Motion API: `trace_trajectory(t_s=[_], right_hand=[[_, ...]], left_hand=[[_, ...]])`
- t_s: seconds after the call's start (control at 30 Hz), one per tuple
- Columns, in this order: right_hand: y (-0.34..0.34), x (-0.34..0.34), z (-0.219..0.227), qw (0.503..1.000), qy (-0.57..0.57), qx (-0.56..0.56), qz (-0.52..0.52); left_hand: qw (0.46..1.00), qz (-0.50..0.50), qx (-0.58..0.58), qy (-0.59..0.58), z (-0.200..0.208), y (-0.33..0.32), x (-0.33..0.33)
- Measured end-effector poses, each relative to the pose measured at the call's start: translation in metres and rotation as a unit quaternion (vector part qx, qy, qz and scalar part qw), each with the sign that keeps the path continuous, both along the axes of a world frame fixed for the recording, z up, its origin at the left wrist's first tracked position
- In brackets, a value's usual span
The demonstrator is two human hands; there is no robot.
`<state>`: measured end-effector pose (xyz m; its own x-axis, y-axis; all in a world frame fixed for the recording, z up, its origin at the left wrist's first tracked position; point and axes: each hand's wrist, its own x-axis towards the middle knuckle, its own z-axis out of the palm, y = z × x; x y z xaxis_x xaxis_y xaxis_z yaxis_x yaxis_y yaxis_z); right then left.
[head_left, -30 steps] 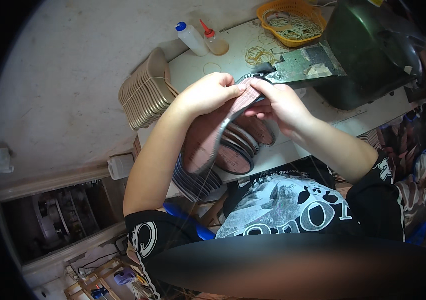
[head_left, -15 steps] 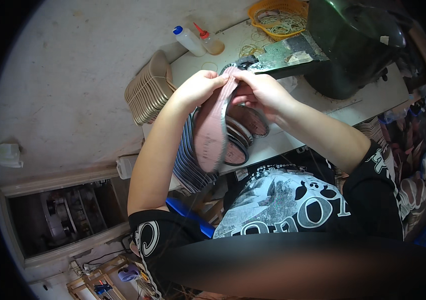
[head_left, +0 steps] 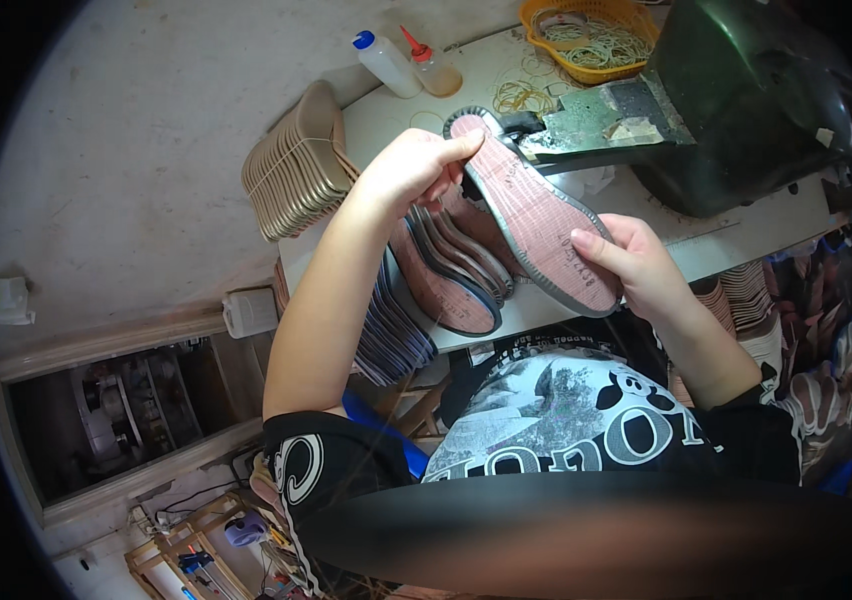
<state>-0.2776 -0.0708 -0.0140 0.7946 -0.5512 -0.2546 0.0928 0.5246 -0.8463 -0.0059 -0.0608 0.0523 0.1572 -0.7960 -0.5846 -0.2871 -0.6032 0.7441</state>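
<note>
One pink shoe sole (head_left: 546,215), just left of the green machine (head_left: 746,110) and on its near side, pinched at the far end by the left hand (head_left: 421,170), nearly closed with thumb on top, and held at the near end by the right hand (head_left: 636,265), half closed with thumb on top too. Dark writing (head_left: 576,262) in two spots on the pink side, and big pale letters (head_left: 618,435) on the black shirt (head_left: 556,405), nearer than the machine. More soles (head_left: 446,285) farther left of the machine.
</note>
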Motion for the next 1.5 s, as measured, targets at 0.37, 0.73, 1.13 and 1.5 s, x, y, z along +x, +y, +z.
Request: trace_trajectory(t_s=[0.37,0.73,1.13,1.5], right_hand=[[-0.001,0.079,0.003,0.996,-0.084,-0.013,-0.019],[0.076,0.102,-0.055,0.823,0.130,-0.552,0.008],[0.060,0.098,-0.073,0.742,0.193,-0.635,0.093],[0.052,0.080,-0.092,0.760,0.144,-0.625,0.105]], left_hand=[[0.976,0.139,-0.153,0.075,-0.034,0.000,0.037],[0.809,0.152,-0.131,-0.552,-0.123,0.217,0.000],[0.827,0.063,-0.059,-0.556,-0.119,0.189,-0.032],[0.873,0.300,-0.209,-0.322,-0.108,0.186,-0.029]])
